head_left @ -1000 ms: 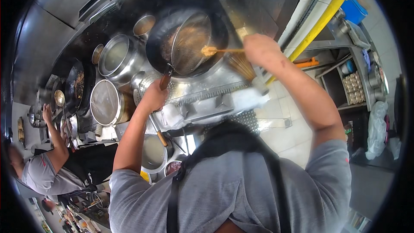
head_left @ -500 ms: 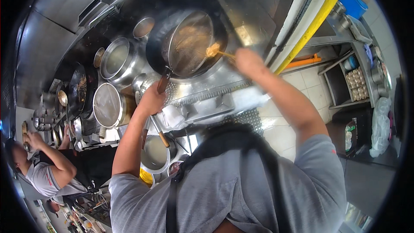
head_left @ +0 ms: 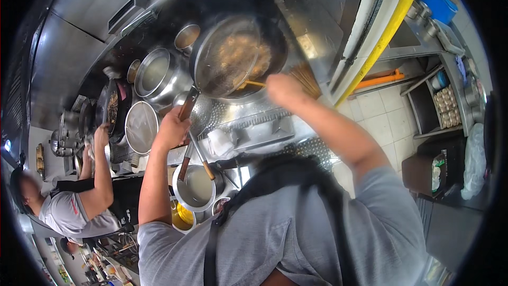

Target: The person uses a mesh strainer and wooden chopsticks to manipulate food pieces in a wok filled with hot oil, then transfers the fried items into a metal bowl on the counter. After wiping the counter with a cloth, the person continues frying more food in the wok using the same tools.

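Observation:
My left hand (head_left: 174,128) is closed round the wooden handle of a large round mesh strainer (head_left: 214,74), tilted over a dark wok (head_left: 277,61). Golden-brown fried pieces (head_left: 248,55) show behind and beside the mesh; whether some lie in the strainer I cannot tell. My right hand (head_left: 284,89), slightly blurred, grips yellow chopsticks (head_left: 256,83), whose tips reach the strainer's lower right edge, near a small golden piece.
Left of the wok stand a steel pot (head_left: 154,71) and a second strainer (head_left: 141,127). A bamboo brush (head_left: 304,78) lies to the right. Nearer me is a pot of cloudy liquid (head_left: 196,185). A co-worker (head_left: 79,206) works at the left beside another wok (head_left: 112,100).
The strainer has shifted left and lower over the wok. My right hand has moved left and down; the golden lump at the chopstick tips no longer shows there. The co-worker's arm reaches toward the other wok.

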A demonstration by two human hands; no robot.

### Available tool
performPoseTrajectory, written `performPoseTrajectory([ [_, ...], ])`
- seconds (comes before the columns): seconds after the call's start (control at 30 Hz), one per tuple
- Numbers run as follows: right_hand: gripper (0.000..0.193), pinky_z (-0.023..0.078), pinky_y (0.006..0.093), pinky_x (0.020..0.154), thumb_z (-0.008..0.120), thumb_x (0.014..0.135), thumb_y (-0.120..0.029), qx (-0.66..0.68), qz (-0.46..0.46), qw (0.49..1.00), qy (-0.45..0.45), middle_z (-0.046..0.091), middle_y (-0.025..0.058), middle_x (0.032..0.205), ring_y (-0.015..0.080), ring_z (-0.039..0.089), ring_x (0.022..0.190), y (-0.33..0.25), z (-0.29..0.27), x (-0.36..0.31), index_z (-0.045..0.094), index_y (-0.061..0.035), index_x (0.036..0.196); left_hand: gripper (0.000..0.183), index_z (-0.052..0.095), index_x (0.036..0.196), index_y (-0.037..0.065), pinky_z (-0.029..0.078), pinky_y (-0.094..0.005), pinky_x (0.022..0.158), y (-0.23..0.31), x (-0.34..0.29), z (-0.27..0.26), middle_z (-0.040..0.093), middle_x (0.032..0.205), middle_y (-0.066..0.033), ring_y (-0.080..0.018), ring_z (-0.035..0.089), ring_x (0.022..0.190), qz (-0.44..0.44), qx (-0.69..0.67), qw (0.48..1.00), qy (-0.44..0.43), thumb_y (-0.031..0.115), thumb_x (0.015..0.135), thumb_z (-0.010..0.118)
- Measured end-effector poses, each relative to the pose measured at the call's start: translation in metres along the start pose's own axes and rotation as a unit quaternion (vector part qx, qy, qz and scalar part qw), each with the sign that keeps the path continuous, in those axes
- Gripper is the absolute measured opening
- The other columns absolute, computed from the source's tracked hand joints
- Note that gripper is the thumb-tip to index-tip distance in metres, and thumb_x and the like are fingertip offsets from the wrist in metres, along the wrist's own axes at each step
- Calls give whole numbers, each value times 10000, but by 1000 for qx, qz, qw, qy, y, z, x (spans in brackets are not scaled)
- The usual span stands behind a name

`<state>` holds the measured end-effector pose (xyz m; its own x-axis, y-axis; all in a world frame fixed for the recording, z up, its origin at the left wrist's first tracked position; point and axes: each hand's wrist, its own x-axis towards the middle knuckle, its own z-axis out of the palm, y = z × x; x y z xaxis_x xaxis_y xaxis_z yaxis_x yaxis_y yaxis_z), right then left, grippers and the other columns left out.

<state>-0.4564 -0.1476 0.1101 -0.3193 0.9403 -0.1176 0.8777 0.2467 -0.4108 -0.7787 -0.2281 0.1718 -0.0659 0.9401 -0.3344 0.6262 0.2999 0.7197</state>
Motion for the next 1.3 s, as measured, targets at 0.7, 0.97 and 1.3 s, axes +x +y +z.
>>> performPoseTrajectory([
  [0.7,187,531,469,765,520,813,-79,-140,20,987,79,685,206,895,378,667,870,43,-101,-63,687,-8,854,331,589,1114,44,466,-500,819,-13,27,14,637,949,-276,-445,603,953,82,268,957,73,98,788,573],
  [0.97,256,547,435,779,511,835,-79,-127,49,989,63,696,185,1006,350,677,944,32,-79,21,722,-26,969,364,599,1149,25,470,-486,864,-24,68,-9,643,1002,-288,-444,604,1004,23,252,950,186,100,798,535],
  [1.3,271,552,434,789,502,848,-90,-129,73,988,40,702,156,1028,335,677,969,15,-58,53,726,-62,998,275,586,1062,16,458,-523,863,-43,95,9,645,958,-295,-461,608,963,-4,259,941,216,101,823,479],
])
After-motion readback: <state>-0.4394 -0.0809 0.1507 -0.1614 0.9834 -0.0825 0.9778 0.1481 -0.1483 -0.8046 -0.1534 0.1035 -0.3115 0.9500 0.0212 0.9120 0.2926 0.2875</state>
